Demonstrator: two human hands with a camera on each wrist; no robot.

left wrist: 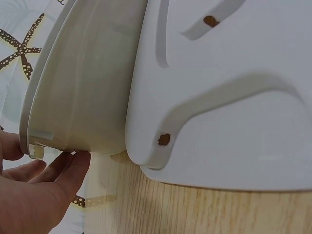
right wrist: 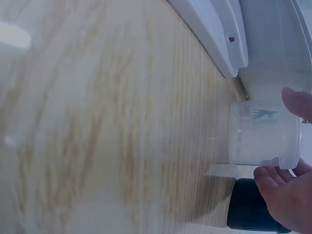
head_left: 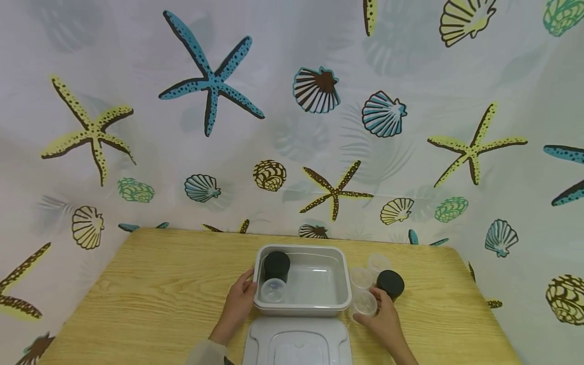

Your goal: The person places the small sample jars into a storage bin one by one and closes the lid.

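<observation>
On camera I see: right hand [head_left: 384,317] grasping clear cup [head_left: 363,303], black jar [head_left: 391,284] beside it; left hand [head_left: 240,297] gripping box [head_left: 315,284].

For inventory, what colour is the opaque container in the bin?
Black container, best seen in head view.

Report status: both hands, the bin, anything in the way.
Left hand touches gray bin at left end. Right hand grips clear cup, right of bin. Black container close beside right hand; nothing covers bin.
</observation>
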